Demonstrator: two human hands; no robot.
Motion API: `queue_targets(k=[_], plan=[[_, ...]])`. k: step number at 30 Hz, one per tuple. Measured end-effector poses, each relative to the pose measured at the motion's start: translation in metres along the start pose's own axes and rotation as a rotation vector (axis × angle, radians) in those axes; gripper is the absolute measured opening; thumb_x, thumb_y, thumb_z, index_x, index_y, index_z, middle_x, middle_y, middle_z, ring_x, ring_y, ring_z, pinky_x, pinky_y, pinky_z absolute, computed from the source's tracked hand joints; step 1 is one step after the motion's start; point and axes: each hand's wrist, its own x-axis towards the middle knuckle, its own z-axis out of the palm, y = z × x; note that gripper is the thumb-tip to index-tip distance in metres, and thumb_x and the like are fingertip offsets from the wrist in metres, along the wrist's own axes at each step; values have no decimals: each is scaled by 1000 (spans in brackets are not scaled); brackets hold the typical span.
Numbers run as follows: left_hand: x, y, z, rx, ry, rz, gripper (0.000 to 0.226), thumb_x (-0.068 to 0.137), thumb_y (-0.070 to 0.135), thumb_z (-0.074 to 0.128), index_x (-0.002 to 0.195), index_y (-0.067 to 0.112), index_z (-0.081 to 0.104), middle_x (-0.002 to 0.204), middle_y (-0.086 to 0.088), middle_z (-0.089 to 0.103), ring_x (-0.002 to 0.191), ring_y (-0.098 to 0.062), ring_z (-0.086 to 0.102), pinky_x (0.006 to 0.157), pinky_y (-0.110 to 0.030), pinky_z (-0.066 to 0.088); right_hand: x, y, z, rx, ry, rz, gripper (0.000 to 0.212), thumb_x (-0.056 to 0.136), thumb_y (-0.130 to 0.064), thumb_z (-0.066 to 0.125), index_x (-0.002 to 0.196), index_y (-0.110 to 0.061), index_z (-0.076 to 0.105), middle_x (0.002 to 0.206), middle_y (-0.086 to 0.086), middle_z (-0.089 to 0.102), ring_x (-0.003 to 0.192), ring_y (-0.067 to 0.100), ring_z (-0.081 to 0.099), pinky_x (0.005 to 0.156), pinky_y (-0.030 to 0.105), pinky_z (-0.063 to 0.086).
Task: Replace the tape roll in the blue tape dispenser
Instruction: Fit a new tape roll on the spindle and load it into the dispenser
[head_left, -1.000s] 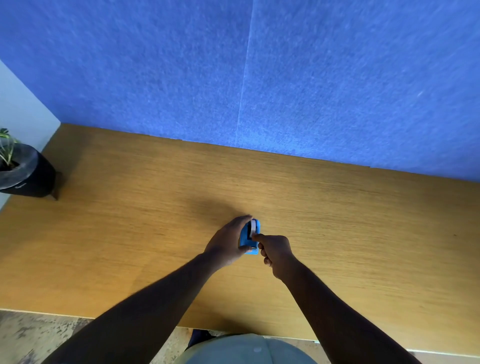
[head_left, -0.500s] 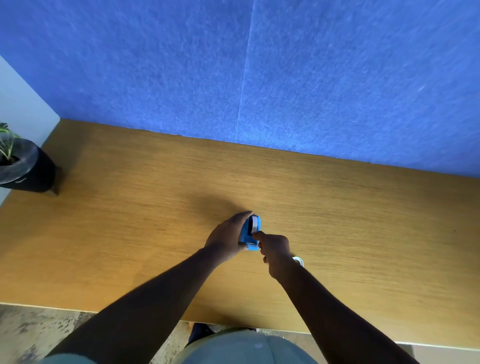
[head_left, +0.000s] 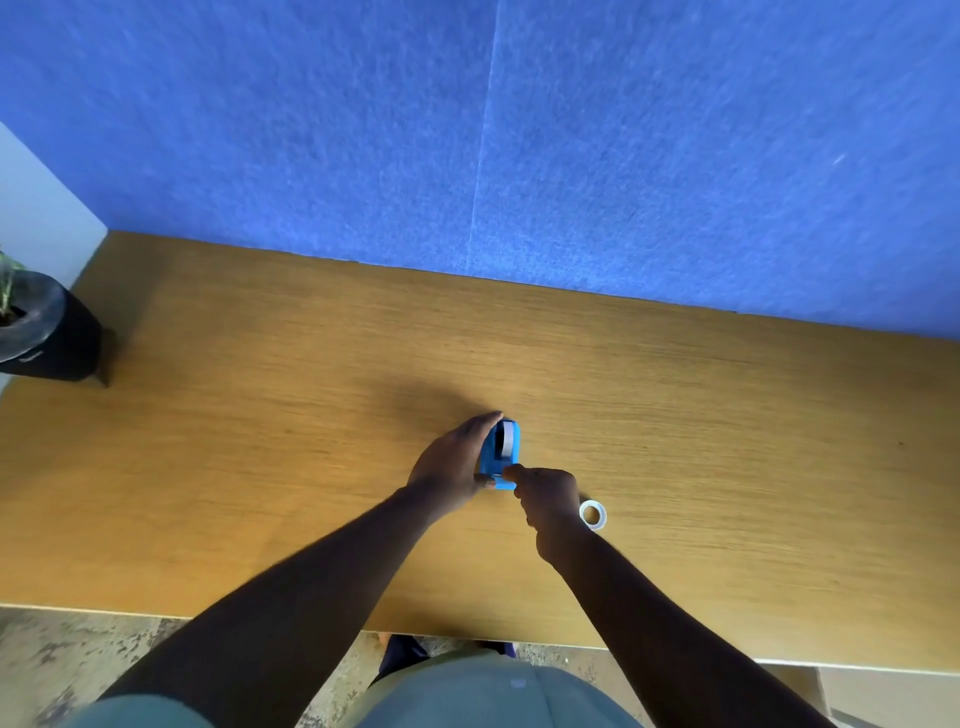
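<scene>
Left hand (head_left: 451, 465) cups the small blue plastic tape dispenser (head_left: 500, 457) w/ fingers wrapped round it to steady it on the wooden table (head_left: 260, 441), while right hand (head_left: 545, 493) pinches narrowly at its near cutter end, prob. threading tape; small white tape ring (head_left: 592, 515) lies beside right wrist.

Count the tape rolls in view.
2. One roll sits in the dispenser, which the left hand holds. One roll lies flat on the desk, beside the right hand.

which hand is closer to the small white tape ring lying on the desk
Right. The right hand sits just beside the small white tape ring; the left hand is farther.
</scene>
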Motion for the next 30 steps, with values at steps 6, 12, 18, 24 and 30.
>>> queue_targets(k=[6, 12, 18, 24, 30], plan=[[-2, 2, -1, -2, -2, 8, 103, 74, 22, 88, 154, 30, 24, 156, 7, 43, 140, -20, 46, 108, -37, 46, -6, 8, 0, -48, 32, -37, 28, 87, -27, 78, 77, -2, 76, 68, 7, 62, 59, 19, 44, 60, 35, 35], [-2, 2, -3, -5, -14, 10, 102, 75, 22, 86, 155, 30, 23, 156, 6, 43, 139, -20, 46, 108, -39, 48, -8, 13, 1, -74, 51, -84, 40, 90, -28, 77, 97, 12, 73, 79, 31, 66, 74, 25, 51, 68, 38, 40], [-2, 2, -3, -20, -27, 14, 103, 75, 21, 87, 155, 29, 24, 157, 7, 42, 139, -19, 46, 108, -38, 47, -8, 14, 3, -77, 50, -37, 39, 90, -29, 77, 93, 10, 75, 75, 12, 59, 68, 24, 44, 65, 38, 36], [-3, 1, -4, -18, -29, 15, 102, 75, 20, 86, 156, 27, 24, 158, 5, 41, 140, -21, 45, 109, -41, 47, -7, 14, 5, -61, 51, 12, 32, 89, -29, 78, 85, 2, 75, 75, 11, 59, 65, 22, 43, 61, 36, 36], [-2, 1, -5, -28, -29, 21, 102, 74, 20, 87, 155, 26, 25, 157, 5, 43, 139, -20, 46, 108, -40, 47, -5, 14, 6, -58, 36, 26, 28, 85, -29, 78, 72, -6, 69, 73, 10, 55, 64, 21, 40, 62, 37, 35]])
